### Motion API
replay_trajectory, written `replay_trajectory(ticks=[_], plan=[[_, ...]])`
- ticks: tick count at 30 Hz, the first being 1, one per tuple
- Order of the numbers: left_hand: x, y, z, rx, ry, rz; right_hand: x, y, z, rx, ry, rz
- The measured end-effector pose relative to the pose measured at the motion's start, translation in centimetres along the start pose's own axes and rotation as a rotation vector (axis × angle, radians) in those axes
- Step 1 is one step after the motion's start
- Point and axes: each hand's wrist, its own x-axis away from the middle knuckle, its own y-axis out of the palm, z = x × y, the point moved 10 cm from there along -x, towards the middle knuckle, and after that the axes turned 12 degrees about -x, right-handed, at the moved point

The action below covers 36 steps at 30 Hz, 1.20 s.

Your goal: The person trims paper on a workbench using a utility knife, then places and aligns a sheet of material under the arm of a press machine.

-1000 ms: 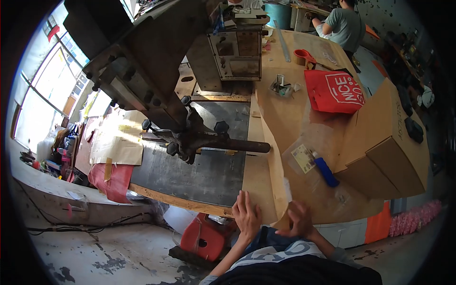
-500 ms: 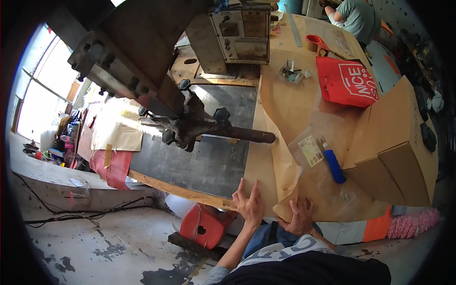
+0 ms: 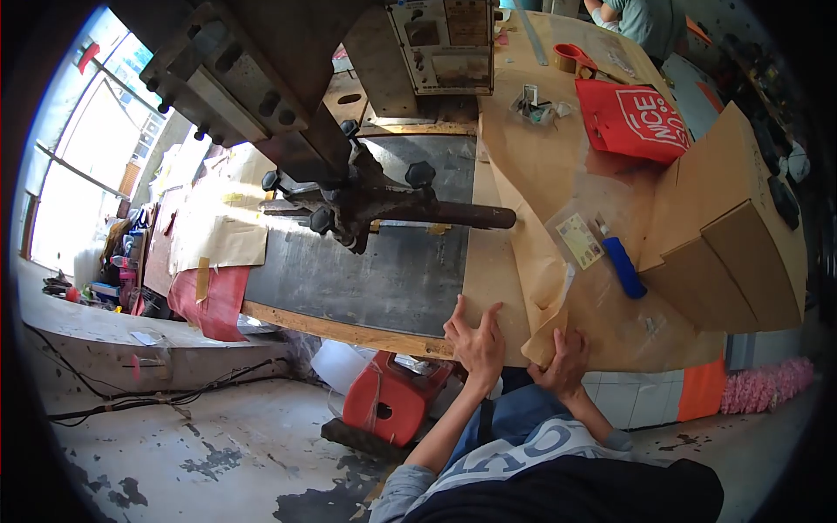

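My left hand [image 3: 477,346] lies at the table's front edge with its fingers spread on a flat tan sheet [image 3: 493,270], beside the dark cutting surface [image 3: 384,270]. My right hand [image 3: 564,363] grips the curled front corner of the brown paper [image 3: 539,209] covering the table, its fingers over the fold. The thumb side is partly hidden by the paper. Past my right hand lie a blue-handled tool [image 3: 624,268] and a small printed card [image 3: 580,240] in clear plastic.
A machine arm with a metal rod [image 3: 462,214] hangs over the dark surface. To the right stand an open cardboard box [image 3: 724,253] and a red bag [image 3: 632,120]. A red stool [image 3: 388,405] is below the table edge. Another person [image 3: 649,24] sits far back right.
The view has shifted, so the table and hands appear slightly higher and further right. Both hands stay at the front edge, the right still on the paper's curled corner.
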Motion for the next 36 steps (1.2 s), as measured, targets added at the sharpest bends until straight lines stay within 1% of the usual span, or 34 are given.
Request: replay_trajectory(ticks=[3, 6, 9, 26, 36], plan=[[0.2, -0.2, 0.1, -0.027, 0.013, -0.012, 0.7, 0.7, 0.2, 0.082, -0.013, 0.07], [0.1, -0.2, 0.2, -0.064, 0.031, 0.008, 0.8, 0.7, 0.0, 0.085, -0.059, 0.085], [0.3, -0.1, 0.2, -0.07, 0.041, -0.005, 0.7, 0.6, -0.2, 0.106, -0.056, 0.101], [0.3, -0.8, -0.2, -0.018, 0.073, 0.092, 1.1, 1.0, -0.4, 0.156, -0.07, 0.094], [0.3, -0.8, -0.1, -0.023, 0.095, 0.083, 0.6, 0.6, -1.0, 0.152, -0.088, 0.1]])
